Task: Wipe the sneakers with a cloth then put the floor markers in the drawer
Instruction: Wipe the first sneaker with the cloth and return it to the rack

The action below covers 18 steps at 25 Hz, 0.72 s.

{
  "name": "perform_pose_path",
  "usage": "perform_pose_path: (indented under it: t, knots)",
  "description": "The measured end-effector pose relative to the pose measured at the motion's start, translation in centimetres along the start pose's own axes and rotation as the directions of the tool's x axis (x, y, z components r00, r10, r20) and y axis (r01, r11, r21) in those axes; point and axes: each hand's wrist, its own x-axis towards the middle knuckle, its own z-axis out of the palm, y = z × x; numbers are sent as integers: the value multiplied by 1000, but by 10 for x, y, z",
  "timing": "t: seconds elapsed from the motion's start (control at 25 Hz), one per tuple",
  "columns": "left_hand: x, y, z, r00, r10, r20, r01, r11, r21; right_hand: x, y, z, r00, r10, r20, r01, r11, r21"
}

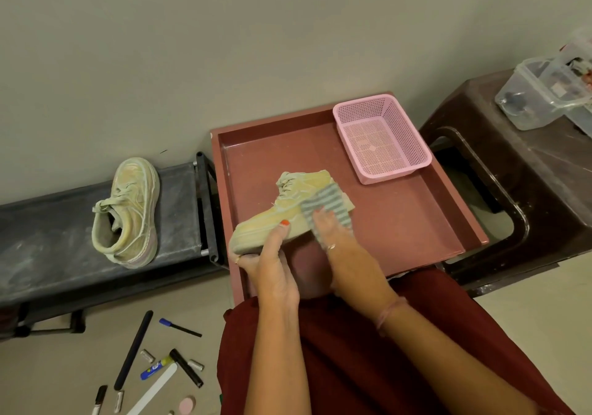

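Step in hand: wiping the pale beige lace-up sneaker [282, 209], held over the open reddish-brown drawer [416, 222].
Left hand [272, 264]: curled round the toe end of the sneaker from below, thumb on the upper, holding it up on its side.
Right hand [330, 238]: fingers laid over the grey-and-white striped cloth [330, 204], pressing it against the heel side of the sneaker; whether the thumb pinches the cloth underneath, hidden.
Second sneaker: matching pale beige sneaker [131, 212], resting on its sole on the dark low counter [48, 222] to the left, well apart from the drawer; apparently dusty, likely next in line.
Floor markers: black and blue pens [133, 353] and small bits scattered on the tan floor [48, 382] at lower left, none in the drawer yet.
Also in the drawer: pink perforated plastic basket [381, 139] in the far right corner, nothing inside.
Doing it well: firm hold at the toe so the sneaker does not twist; long strokes from heel toward toe; cloth kept flat under the fingers, refolded to a clean face when soiled; sneaker turned to reach sole edge, tongue and far side.
Risk: cloth bunching and only smearing dust; laces snagging.
Progress, judged: early, markers untouched.
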Motion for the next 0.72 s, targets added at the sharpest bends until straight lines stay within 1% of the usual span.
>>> perform_pose_path:
  t: [0.04, 0.08, 0.12, 0.16, 0.2, 0.24, 0.28, 0.32, 0.36, 0.4, 0.44, 0.48, 0.52, 0.56, 0.64, 0.68, 0.72]
  knots:
    - [0, -1, 0, 1000, 0, 2, 0, 1000, 5, 10, 15, -2, 996, 66, -60, -71, 994, -88]
    - [1, -2, 0, 1000, -6, 9, 6, 1000, 7, 21, 23, -5, 983, 165, -83, -173, 980, -99]
    - [1, -2, 0, 1000, -10, 21, 10, 1000, 12, 31, 18, -8, 966, 246, -81, -251, 967, -53]
    - [1, -2, 0, 999, -11, 30, 10, 1000, 20, 39, 7, -9, 966, 254, -36, -254, 967, 12]
    - [1, -2, 0, 999, -9, 33, 8, 1000, 30, 42, -9, -10, 984, 176, 12, -176, 982, 69]
    - [1, -1, -1, 1000, -8, 27, 7, 999, 42, 41, -27, -12, 997, 44, 70, -49, 996, 80]
    - [1, 0, -1, 1000, -11, 19, 10, 999, 49, 37, -39, -14, 987, -113, 117, 103, 991, 84]
    - [0, 1, -1, 1000, -12, 10, 11, 999, 46, 35, -38, -19, 962, -229, 151, 221, 973, 66]
    - [0, 2, -2, 1000, -6, 20, 6, 999, 31, 38, -26, -27, 945, -290, 151, 292, 956, 5]
    - [0, 2, -1, 999, 8, 46, -9, 1000, 20, 49, -5, -33, 951, -269, 153, 283, 956, -77]
    - [0, 1, -1, 997, 17, 72, -18, 1000, 14, 60, 17, -38, 974, -185, 132, 204, 968, -149]
    - [0, 0, -1, 995, 22, 93, -23, 1000, 12, 70, 29, -42, 987, -99, 124, 121, 976, -181]
    - [0, 0, -1, 995, 24, 97, -25, 1000, 8, 74, 25, -41, 989, -58, 134, 80, 984, -160]
    - [0, 0, -1, 996, 17, 92, -18, 1000, 11, 75, 10, -38, 982, -83, 168, 100, 990, -100]
    - [-1, 1, -1, 995, 2, 98, -5, 999, 32, 68, -28, -33, 941, -242, 237, 249, 969, 1]
    - [-2, 1, -1, 993, 0, 117, -5, 999, 42, 65, -39, -35, 913, -326, 244, 331, 943, 19]
    - [-3, 1, -1, 990, 8, 142, -16, 998, 58, 68, -39, -45, 901, -367, 232, 381, 924, -18]
